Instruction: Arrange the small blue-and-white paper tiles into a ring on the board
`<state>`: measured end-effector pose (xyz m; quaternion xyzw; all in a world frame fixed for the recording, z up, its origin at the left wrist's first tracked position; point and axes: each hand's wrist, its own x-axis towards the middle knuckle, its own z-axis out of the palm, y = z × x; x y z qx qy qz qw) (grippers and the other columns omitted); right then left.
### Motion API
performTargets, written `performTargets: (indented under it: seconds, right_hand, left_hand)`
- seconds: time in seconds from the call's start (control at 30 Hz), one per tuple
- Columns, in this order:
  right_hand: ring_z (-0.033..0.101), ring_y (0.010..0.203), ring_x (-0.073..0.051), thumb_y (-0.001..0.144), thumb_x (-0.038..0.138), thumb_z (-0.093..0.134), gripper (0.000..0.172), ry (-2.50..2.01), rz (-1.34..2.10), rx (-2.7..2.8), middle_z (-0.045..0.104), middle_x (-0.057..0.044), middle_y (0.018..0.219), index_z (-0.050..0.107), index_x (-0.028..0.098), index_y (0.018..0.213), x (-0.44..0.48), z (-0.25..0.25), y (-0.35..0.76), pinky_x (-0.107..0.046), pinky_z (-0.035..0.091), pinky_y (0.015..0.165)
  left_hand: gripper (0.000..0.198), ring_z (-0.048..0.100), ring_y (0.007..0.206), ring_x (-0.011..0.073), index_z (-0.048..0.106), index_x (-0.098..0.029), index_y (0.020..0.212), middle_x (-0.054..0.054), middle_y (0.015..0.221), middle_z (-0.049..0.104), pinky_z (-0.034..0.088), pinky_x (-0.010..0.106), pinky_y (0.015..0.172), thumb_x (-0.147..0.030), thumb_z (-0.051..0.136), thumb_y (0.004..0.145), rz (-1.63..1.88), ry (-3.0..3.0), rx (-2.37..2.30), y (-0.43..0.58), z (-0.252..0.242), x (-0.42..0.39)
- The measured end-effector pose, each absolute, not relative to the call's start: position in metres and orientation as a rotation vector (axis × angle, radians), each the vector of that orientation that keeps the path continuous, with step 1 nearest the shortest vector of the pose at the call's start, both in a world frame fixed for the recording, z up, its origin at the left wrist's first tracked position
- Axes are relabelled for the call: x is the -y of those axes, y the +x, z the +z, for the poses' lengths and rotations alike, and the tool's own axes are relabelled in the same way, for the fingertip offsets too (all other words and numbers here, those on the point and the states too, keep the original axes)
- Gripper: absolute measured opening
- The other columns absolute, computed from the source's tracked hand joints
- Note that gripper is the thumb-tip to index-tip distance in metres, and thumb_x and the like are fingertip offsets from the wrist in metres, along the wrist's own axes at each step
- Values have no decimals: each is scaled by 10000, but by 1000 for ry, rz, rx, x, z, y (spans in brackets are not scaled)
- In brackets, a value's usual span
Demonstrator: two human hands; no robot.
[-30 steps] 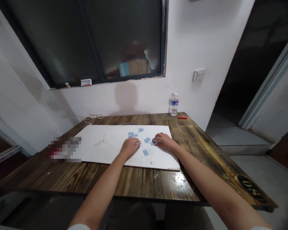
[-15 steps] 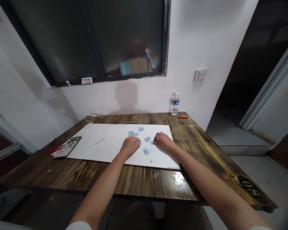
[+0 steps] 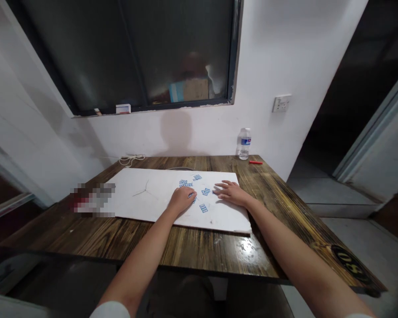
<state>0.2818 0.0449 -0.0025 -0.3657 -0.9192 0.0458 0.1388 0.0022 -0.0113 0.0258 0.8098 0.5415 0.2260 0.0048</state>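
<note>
A white board point(image 3: 166, 207) lies on the wooden table, with several small blue ladder-like pieces on its right half. My left hand point(image 3: 183, 199) rests on the board with its fingers curled together over a blue piece, partly hidden beneath them; whether it is gripped is too small to tell. On the right side of the board, my right hand point(image 3: 230, 193) has its fingers spread, beside a small dark bit at the fingertips. Between the hands lie one blue piece point(image 3: 205, 191) and, nearer the front, another blue piece point(image 3: 203, 208). Farther back is a blue piece point(image 3: 197, 177).
A water bottle point(image 3: 245, 145) stands by the wall, near a red pen point(image 3: 255, 162). A pale cable point(image 3: 132, 158) lies at the back left. Blurred items point(image 3: 96, 199) cover the board's left end. The table point(image 3: 219, 251) has its front edge before me.
My right hand has spread its fingers from a pinch near a small blue piece. My left hand stays about where it was. The view has shifted slightly.
</note>
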Motion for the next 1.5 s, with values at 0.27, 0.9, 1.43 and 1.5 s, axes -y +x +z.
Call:
performTargets:
  seconds: [0.27,0.9,1.43,1.5]
  right_hand:
    - [244,1411,-299,953,526,300,497,-1269,141,2623,368,9,1502,425,359,1404,-51,-8,289,-577,223,1089]
    - [179,1435,-281,949,509,365,451,-982,797,2643,426,-14,1455,513,348,1343,-36,23,277,-638,20,1124]
    - [410,1331,-301,891,684,318,628,-923,958,2441,637,-66,1247,747,242,1014,-41,23,285,-544,-21,1157]
    - [471,1279,-313,890,658,363,593,-943,919,2372,658,-79,1211,750,224,1010,-42,22,285,-536,86,1154]
  left_hand:
    - [224,613,992,193,728,-250,900,24,1012,724,402,321,877,-324,518,874,727,2553,-1684,2,24,11]
    - [255,605,1006,205,730,-257,915,16,1032,723,405,330,911,-336,491,873,636,2504,-1725,3,30,13]
    - [259,600,1007,200,718,-254,929,20,1029,719,402,328,904,-351,482,882,598,2532,-1713,1,28,10]
    - [260,601,1003,200,719,-257,929,19,1026,720,404,330,908,-350,481,884,598,2532,-1706,1,29,10]
